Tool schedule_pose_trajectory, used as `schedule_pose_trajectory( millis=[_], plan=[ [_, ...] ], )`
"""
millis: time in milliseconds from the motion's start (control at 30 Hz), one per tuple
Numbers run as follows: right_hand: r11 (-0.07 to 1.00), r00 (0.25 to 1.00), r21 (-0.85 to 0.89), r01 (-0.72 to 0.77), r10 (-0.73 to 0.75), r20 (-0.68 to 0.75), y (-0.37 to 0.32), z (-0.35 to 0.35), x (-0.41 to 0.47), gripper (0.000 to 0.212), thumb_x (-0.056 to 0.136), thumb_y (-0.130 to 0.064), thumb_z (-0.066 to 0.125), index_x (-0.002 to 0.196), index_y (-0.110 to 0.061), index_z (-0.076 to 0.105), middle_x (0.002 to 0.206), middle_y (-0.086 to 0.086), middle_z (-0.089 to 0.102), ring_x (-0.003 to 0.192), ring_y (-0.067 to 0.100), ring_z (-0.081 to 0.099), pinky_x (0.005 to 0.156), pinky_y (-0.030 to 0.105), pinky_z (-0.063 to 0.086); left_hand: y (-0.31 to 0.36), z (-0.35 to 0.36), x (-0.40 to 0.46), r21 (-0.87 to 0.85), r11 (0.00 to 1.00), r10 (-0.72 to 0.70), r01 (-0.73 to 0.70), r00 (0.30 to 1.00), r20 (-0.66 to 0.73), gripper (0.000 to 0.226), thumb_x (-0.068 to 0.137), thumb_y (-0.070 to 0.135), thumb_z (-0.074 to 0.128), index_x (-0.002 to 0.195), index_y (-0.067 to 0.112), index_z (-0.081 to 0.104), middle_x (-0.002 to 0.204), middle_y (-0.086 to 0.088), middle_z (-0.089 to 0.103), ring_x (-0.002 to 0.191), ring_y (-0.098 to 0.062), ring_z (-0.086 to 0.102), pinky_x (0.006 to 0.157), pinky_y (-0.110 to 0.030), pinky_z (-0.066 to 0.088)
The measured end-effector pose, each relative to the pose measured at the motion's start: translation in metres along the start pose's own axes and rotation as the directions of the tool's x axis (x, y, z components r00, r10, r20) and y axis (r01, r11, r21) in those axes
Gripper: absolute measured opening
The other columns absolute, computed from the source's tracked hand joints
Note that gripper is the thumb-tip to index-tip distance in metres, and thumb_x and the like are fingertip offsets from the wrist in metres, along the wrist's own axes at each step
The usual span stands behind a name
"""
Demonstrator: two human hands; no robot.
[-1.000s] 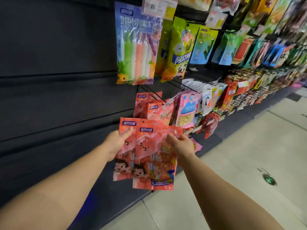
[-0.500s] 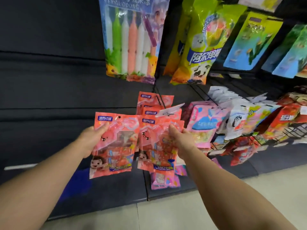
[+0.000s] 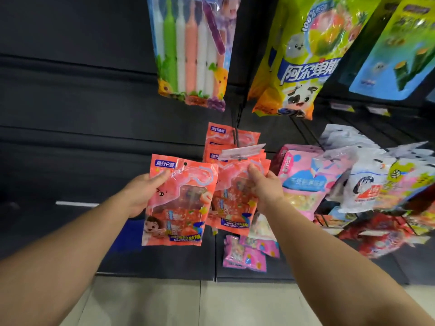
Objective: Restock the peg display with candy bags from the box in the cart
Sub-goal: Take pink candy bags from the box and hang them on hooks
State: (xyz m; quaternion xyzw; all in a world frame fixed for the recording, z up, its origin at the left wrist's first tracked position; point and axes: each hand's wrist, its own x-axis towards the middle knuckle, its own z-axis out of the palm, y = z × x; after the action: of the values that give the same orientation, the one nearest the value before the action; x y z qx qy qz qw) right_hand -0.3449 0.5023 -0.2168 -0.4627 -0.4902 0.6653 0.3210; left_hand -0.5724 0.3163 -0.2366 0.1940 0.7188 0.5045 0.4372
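My left hand point(image 3: 143, 192) holds a red candy bag point(image 3: 179, 203) by its left edge, upright, clear of the display. My right hand point(image 3: 264, 184) grips the top of a second red candy bag point(image 3: 233, 205) right at the tip of a peg point(image 3: 236, 137). Behind it several matching red bags point(image 3: 216, 142) hang on that peg, under a clear price tag point(image 3: 242, 150). The box and cart are out of view.
Above hang a bag of coloured candy sticks point(image 3: 190, 50) and a yellow bag point(image 3: 303, 60). Pink bags point(image 3: 303, 175) and white bags point(image 3: 362, 184) crowd the pegs to the right. Small pink packs point(image 3: 244, 252) lie on the dark base shelf point(image 3: 164, 262). Tiled floor point(image 3: 211, 304) below.
I have moved closer to the display. The two red bags, held together a second ago, are now apart: the left one drawn left, the right one raised to the peg.
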Motion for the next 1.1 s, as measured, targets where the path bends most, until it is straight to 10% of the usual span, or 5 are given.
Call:
schedule_pose_trajectory(
  millis=[1100],
  plan=[
    [0.991,0.979,-0.110,0.070,-0.089,-0.183,0.002,0.011,0.018,0.019,0.083,-0.042,0.072,0.086,-0.024,0.066,0.083,-0.002,0.076,0.079,0.022,0.075,0.082,0.046,0.060,0.000,0.026,0.016,0.032,0.998,-0.063,0.062,0.997,0.038,0.042,0.088,0.056,0.062,0.107,0.020,0.072,0.105,-0.006,0.077,0.108,-0.029,0.067,0.105,-0.056,0.045]
  ],
)
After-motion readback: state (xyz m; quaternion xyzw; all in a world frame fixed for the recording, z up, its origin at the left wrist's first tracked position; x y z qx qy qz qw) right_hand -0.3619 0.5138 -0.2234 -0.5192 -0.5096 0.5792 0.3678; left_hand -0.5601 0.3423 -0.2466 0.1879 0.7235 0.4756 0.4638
